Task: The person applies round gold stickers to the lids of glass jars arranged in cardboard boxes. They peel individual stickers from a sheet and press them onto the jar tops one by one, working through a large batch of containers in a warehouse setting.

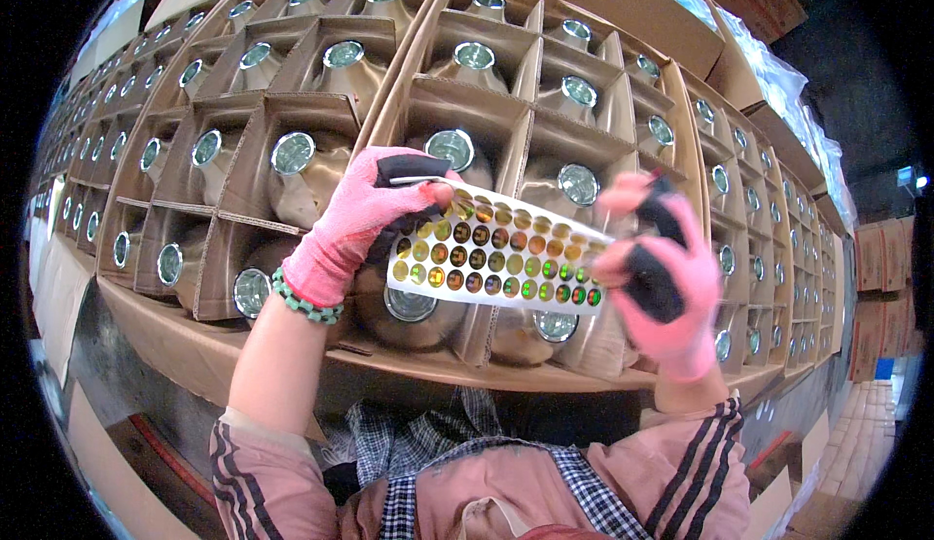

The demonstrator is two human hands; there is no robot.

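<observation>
A white sheet of round holographic stickers (496,253) is held over an open carton, its stickers in rows shining gold, green and red. My left hand (375,204), in a pink glove with black fingertip patches, grips its upper left corner between thumb and fingers. At the sheet's right edge is my right hand (671,268), gloved alike and blurred by motion. Its thumb and fingers show a gap, but whether they pinch anything is unclear. Beneath the sheet, gold-brown bottle-shaped flasks with silvery rims stand upright in cardboard cells, including one flask (452,151) just behind my left hand.
Neighbouring cartons of similar flasks (292,156) stretch left and right, split by cardboard dividers (530,131). Raised flaps (603,10) and bluish plastic wrap (778,73) stand along the far side. Stacked brown boxes (880,287) stand at far right. The carton's front edge (389,370) lies before my body.
</observation>
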